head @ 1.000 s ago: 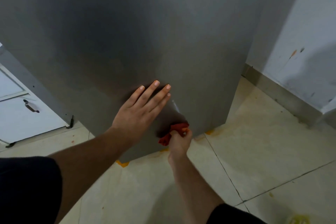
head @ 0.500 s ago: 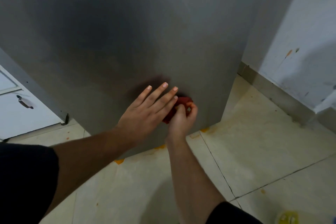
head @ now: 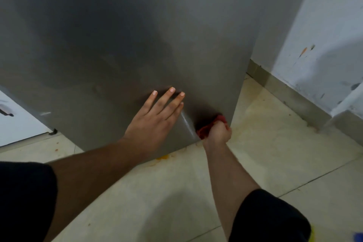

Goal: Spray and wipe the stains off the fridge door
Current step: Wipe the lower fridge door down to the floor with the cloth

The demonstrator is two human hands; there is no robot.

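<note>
Low on fridge door [head: 117, 35] | left hand [head: 155, 122] flat | right hand [head: 217, 133] grips red cloth [head: 204, 130]

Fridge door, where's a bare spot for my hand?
The wide grey stretch of the fridge door above the left hand is bare, also the strip left of it. Crowded: the bottom right corner, where the right hand grips a red cloth.

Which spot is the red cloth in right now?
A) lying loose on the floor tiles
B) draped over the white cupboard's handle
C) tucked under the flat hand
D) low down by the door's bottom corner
D: the right hand grips the red cloth against the fridge door just above its bottom corner, while the left hand lies flat on the door beside it.
</note>
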